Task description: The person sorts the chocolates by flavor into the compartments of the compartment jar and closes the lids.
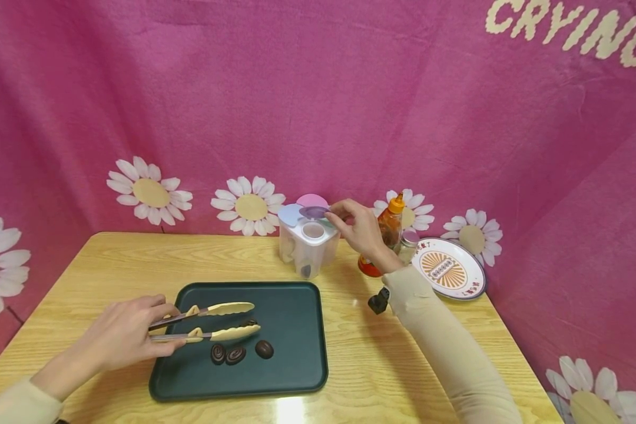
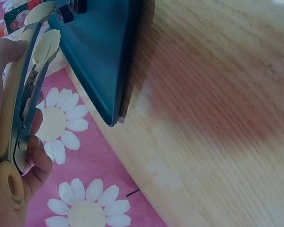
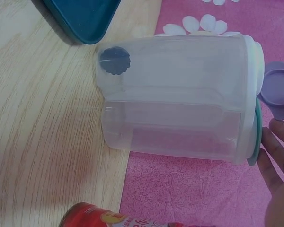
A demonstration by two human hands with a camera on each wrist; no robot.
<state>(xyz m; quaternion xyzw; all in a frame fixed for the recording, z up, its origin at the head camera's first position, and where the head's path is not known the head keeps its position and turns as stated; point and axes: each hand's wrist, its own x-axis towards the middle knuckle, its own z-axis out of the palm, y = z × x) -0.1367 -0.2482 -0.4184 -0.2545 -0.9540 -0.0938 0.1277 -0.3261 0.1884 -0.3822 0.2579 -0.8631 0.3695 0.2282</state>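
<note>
My left hand (image 1: pixel 122 333) holds kitchen tongs (image 1: pixel 235 333) with cream scalloped tips, spread apart over the dark green tray (image 1: pixel 299 341). A dark piece shows partly behind the lower tip. Several dark chocolates, one of them a smooth oval chocolate (image 1: pixel 264 349), lie on the tray in front of the tongs. With thumb and fingers my right hand (image 1: pixel 359 228) pinches the raised purple lid (image 3: pixel 278 87) of a clear divided container (image 1: pixel 308 250). Below that lid, a round opening (image 1: pixel 313 230) is uncovered. One dark ridged piece (image 3: pixel 115 60) lies at the container's bottom.
Right of the container stands a sauce bottle (image 1: pixel 389 229) with an orange cap, close to my right wrist. Behind the forearm are a small jar (image 1: pixel 407 246) and a patterned plate (image 1: pixel 469 285) leaning on the pink curtain (image 1: pixel 318 106) at the table's back.
</note>
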